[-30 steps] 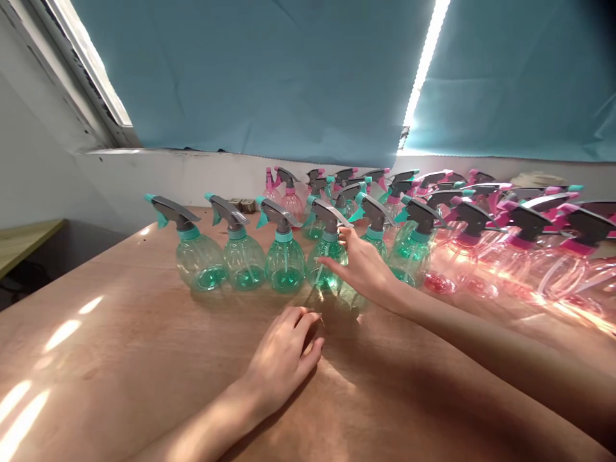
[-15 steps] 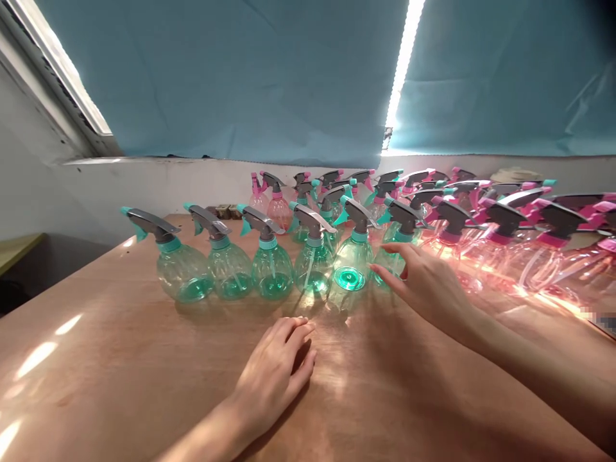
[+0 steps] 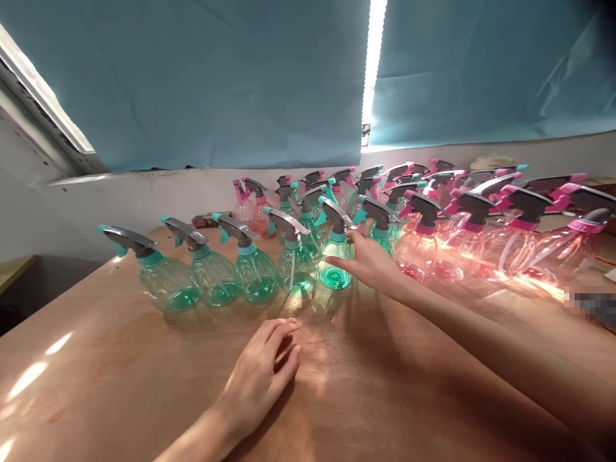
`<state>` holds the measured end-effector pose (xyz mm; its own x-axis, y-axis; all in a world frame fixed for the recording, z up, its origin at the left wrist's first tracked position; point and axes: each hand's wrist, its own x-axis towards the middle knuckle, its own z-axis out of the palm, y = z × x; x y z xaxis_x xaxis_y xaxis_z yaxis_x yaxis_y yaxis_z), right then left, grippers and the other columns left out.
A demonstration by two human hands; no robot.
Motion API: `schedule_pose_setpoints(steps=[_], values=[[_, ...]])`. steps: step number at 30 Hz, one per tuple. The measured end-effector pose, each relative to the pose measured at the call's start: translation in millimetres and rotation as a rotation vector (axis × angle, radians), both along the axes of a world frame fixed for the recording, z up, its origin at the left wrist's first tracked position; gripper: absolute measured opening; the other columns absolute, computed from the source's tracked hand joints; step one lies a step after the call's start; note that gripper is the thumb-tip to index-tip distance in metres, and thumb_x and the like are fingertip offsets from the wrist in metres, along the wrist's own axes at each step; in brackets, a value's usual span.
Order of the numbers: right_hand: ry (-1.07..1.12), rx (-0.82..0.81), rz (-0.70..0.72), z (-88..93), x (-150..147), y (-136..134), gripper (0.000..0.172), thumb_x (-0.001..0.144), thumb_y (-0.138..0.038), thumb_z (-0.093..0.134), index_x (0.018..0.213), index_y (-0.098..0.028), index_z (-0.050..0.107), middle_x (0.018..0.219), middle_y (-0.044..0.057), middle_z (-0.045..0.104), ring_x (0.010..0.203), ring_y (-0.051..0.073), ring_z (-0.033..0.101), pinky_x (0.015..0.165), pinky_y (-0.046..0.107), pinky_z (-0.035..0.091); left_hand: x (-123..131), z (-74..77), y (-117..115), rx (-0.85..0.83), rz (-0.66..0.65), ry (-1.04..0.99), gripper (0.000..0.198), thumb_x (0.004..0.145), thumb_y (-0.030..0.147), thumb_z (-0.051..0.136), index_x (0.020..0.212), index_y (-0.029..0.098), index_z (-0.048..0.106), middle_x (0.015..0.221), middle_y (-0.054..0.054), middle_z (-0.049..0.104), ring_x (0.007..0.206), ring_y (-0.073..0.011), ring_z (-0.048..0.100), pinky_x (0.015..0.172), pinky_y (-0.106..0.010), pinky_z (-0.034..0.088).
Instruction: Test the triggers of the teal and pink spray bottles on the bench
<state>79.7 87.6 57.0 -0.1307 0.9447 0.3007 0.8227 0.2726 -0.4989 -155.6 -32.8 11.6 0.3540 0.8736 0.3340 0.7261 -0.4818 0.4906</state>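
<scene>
A row of clear green spray bottles [image 3: 255,273] with teal-and-grey trigger heads stands on the wooden table [image 3: 120,378]. My right hand [image 3: 373,264] reaches to the row's right end. It is wrapped round the body of one more green spray bottle [image 3: 378,217], so only that bottle's head shows above my thumb. My fingertips touch the neighbouring green bottle [image 3: 335,260]. My left hand [image 3: 262,375] lies palm down on the table in front of the row, with its fingers loosely apart and nothing in it.
Many pink spray bottles [image 3: 474,237] crowd the table's right and back, mixed with more green ones [image 3: 308,199]. A white wall ledge [image 3: 144,192] and a blue curtain [image 3: 216,83] run behind. Bright sunlight comes through the curtain gap [image 3: 373,58].
My right hand let go of a green bottle set at the row's end, swung out to the right, then came back onto the bottle beside it. My left hand stayed flat on the table.
</scene>
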Motion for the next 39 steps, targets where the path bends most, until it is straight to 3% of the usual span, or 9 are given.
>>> schedule_pose_setpoints(steps=[6,11,18,22,25,30,33,36,39], values=[[-0.032,-0.022,0.001,2.6,2.9,-12.7,0.072,0.080,-0.064,0.052,0.127,-0.009,0.049,0.116,0.022,0.062,0.103,0.039,0.061,0.076,0.045,0.050,14.3,4.0,1.0,-0.087,0.036,-0.086,0.019,0.094,0.026,0.047,0.111,0.024,0.057,0.111,-0.006,0.062,0.101,-0.0218,0.063,0.086,-0.036,0.055],[-0.063,-0.022,0.045,3.1,7.5,-27.0,0.069,0.082,-0.062,0.052,0.127,-0.010,0.048,0.125,0.022,0.058,0.107,0.039,0.060,0.077,0.046,0.050,25.3,-2.4,8.6,-0.186,0.065,-0.172,0.022,0.094,0.029,0.049,0.114,0.023,0.054,0.114,-0.007,0.060,0.101,-0.0221,0.064,0.088,-0.039,0.054],[-0.123,-0.068,0.083,10.1,23.8,-74.8,0.055,0.084,-0.058,0.052,0.118,-0.015,0.053,0.115,0.016,0.063,0.096,0.036,0.065,0.071,0.046,0.051,58.4,-21.6,26.9,-0.220,0.013,-0.332,0.069,0.083,0.037,0.068,0.138,0.022,0.031,0.145,-0.015,0.039,0.132,-0.0321,0.042,0.100,-0.047,0.046],[-0.090,-0.110,0.215,20.6,44.6,-101.9,0.046,0.085,-0.053,0.057,0.115,-0.018,0.055,0.106,0.012,0.066,0.093,0.030,0.066,0.073,0.041,0.050,87.2,-21.1,24.2,-0.249,-0.137,-0.415,0.082,0.077,0.036,0.076,0.141,0.026,0.025,0.137,-0.012,0.048,0.121,-0.0324,0.052,0.096,-0.049,0.047],[-0.070,-0.119,0.304,31.7,65.9,-113.1,0.038,0.083,-0.053,0.061,0.104,-0.022,0.061,0.103,0.006,0.068,0.090,0.027,0.065,0.074,0.037,0.049,104.6,-16.8,17.1,-0.219,-0.214,-0.386,0.085,0.075,0.034,0.079,0.142,0.028,0.026,0.135,-0.011,0.049,0.122,-0.0341,0.050,0.097,-0.051,0.045],[0.018,-0.200,0.356,39.5,102.4,-111.4,0.039,0.081,-0.059,0.060,0.101,-0.025,0.062,0.094,0.002,0.066,0.085,0.022,0.061,0.069,0.033,0.046,128.1,-9.8,12.4,-0.215,-0.288,-0.365,0.093,0.075,0.032,0.079,0.147,0.031,0.020,0.139,-0.009,0.045,0.126,-0.0336,0.046,0.101,-0.051,0.042],[0.099,-0.197,0.368,31.8,115.9,-104.4,0.041,0.077,-0.061,0.063,0.094,-0.023,0.064,0.094,0.003,0.064,0.085,0.022,0.059,0.070,0.034,0.046,141.9,-7.8,13.6,-0.197,-0.325,-0.346,0.092,0.076,0.032,0.079,0.147,0.032,0.020,0.143,-0.007,0.043,0.130,-0.0323,0.043,0.105,-0.051,0.040],[0.324,-0.170,0.424,24.2,120.3,-99.8,0.038,0.074,-0.052,0.070,0.096,-0.022,0.063,0.101,0.004,0.061,0.095,0.022,0.057,0.077,0.034,0.048,154.8,-10.3,14.3,-0.189,-0.337,-0.320,0.095,0.074,0.035,0.080,0.148,0.030,0.020,0.145,-0.008,0.042,0.132,-0.0320,0.041,0.106,-0.050,0.038],[0.518,-0.226,0.431,23.4,119.2,-98.3,0.039,0.073,-0.045,0.073,0.103,-0.023,0.059,0.087,0.000,0.058,0.076,0.016,0.057,0.061,0.028,0.047,167.2,-13.9,14.1,-0.213,-0.328,-0.298,0.094,0.072,0.040,0.081,0.146,0.027,0.024,0.142,-0.011,0.045,0.129,-0.0337,0.044,0.103,-0.051,0.041]])
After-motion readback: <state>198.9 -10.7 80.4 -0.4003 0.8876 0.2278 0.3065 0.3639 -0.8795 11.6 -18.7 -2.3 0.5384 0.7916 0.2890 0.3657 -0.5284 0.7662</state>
